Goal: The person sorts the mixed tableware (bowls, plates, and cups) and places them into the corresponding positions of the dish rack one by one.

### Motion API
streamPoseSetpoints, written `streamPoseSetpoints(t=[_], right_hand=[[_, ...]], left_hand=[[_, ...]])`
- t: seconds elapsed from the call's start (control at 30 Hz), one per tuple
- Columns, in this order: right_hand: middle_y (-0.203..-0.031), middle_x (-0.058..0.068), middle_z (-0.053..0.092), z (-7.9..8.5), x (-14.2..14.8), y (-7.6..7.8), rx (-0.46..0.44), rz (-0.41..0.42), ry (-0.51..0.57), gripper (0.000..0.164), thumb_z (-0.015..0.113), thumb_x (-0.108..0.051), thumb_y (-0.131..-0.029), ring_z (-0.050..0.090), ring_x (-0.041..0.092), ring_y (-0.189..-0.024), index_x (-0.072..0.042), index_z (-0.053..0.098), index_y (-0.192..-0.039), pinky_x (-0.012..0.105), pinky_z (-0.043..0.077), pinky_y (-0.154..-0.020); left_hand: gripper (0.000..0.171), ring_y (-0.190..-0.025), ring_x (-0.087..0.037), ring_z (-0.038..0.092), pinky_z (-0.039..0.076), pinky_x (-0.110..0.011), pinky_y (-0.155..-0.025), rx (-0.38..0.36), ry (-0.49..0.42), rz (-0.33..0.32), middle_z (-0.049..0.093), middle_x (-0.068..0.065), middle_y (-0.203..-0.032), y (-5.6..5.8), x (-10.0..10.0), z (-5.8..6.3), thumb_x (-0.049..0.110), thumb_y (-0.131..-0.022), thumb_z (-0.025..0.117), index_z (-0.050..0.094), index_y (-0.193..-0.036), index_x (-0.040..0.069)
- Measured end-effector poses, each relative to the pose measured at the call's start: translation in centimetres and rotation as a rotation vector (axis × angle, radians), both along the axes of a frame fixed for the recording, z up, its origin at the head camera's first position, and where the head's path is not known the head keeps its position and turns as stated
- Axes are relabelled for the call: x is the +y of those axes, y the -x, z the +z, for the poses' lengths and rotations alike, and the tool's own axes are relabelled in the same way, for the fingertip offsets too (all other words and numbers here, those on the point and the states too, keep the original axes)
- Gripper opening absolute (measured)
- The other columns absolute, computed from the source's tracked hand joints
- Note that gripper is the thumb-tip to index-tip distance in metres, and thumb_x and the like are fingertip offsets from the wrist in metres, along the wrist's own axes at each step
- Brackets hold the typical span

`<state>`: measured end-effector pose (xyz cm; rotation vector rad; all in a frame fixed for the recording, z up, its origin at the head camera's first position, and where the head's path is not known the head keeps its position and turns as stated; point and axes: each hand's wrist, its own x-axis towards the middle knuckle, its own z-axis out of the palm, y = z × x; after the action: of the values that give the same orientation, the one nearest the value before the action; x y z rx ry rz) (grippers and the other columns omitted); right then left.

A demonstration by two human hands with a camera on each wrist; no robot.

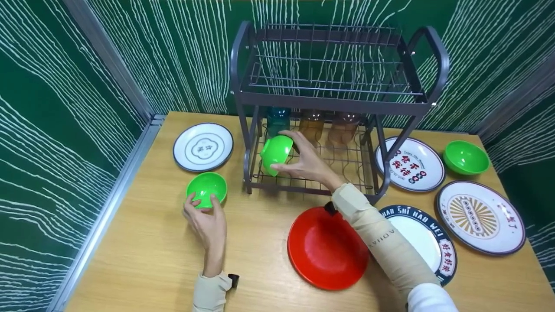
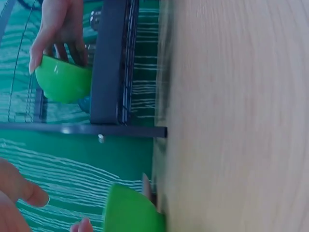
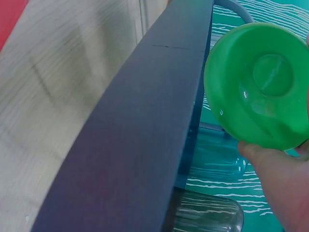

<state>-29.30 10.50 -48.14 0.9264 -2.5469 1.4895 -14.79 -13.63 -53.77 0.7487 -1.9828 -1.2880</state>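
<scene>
My right hand (image 1: 305,160) grips a small green bowl (image 1: 277,152) by its rim, thumb on one side and fingers on the other. This bowl is tipped on its side over the left part of the rack's (image 1: 282,188) lower shelf; its hollow inside (image 3: 265,92) faces the right wrist camera. My left hand (image 1: 208,223) hovers at the near rim of a second green bowl (image 1: 208,184), which stands upright on the table. In the left wrist view a gap shows between the left fingers (image 2: 29,193) and that bowl (image 2: 130,212).
Teal (image 1: 278,119), amber (image 1: 311,125) and pinkish (image 1: 344,128) cups stand at the back of the lower shelf. A white plate (image 1: 203,146) lies left of the rack. Right of centre are a red plate (image 1: 327,249), several patterned plates (image 1: 480,216) and another green bowl (image 1: 466,157).
</scene>
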Motion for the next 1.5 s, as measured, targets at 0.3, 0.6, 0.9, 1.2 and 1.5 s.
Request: streamPoseSetpoints(t=[0.3, 0.6, 0.9, 1.2, 1.5], right_hand=[[-0.138, -0.006, 0.039, -0.6, -0.9, 1.3, 0.0, 0.021, 0.01, 0.083, 0.079, -0.045, -0.073, 0.041, 0.015, -0.122, -0.025, 0.036, -0.141, 0.049, 0.04, -0.1], [-0.138, -0.001, 0.039, -1.3, -1.4, 1.9, -0.018, 0.071, -0.006, 0.082, 0.079, -0.035, -0.076, 0.041, 0.018, -0.119, -0.012, 0.034, -0.142, 0.051, 0.035, -0.103], [-0.141, 0.016, 0.035, 1.2, -2.0, -0.2, -0.053, 0.118, -0.033, 0.078, 0.078, -0.023, -0.079, 0.038, 0.029, -0.122, -0.008, 0.033, -0.141, 0.055, 0.032, -0.105], [-0.144, -0.002, 0.032, -1.3, -2.4, 2.3, -0.058, 0.102, -0.149, 0.09, 0.075, -0.05, -0.075, 0.037, 0.016, -0.123, -0.018, 0.029, -0.145, 0.046, 0.037, -0.104], [-0.135, 0.001, 0.036, -0.6, -2.8, 2.6, -0.031, 0.182, -0.151, 0.084, 0.077, -0.045, -0.076, 0.04, 0.015, -0.115, -0.015, 0.03, -0.139, 0.036, 0.045, -0.098]], left_hand=[[0.067, -0.086, -0.025, 0.051, 0.044, -0.032, -0.076, -0.058, -0.172, 0.024, 0.034, -0.02, -0.122, 0.4, -1.4, -1.0, 0.022, -0.09, 0.062, 0.024, -0.142, 0.002], [0.067, -0.104, -0.033, 0.045, 0.041, -0.042, -0.087, -0.143, -0.221, -0.015, 0.027, -0.027, -0.134, 0.2, -1.9, -1.6, 0.023, -0.094, 0.055, 0.019, -0.146, 0.0], [0.066, -0.104, -0.036, 0.054, 0.054, -0.041, -0.08, -0.211, -0.377, -0.195, 0.018, -0.029, -0.14, 0.5, -2.3, -1.9, 0.023, -0.1, 0.042, 0.005, -0.151, 0.006], [0.054, -0.107, -0.041, 0.055, 0.051, -0.043, -0.089, 0.015, -0.681, -0.342, 0.032, -0.027, -0.139, 0.5, -2.7, -2.2, 0.008, -0.102, 0.032, 0.01, -0.151, 0.007], [0.058, -0.107, -0.035, 0.055, 0.05, -0.043, -0.09, 0.098, -0.753, -0.315, 0.026, -0.024, -0.145, 0.3, -2.1, -2.0, 0.0, -0.098, 0.032, 0.01, -0.151, 0.011]])
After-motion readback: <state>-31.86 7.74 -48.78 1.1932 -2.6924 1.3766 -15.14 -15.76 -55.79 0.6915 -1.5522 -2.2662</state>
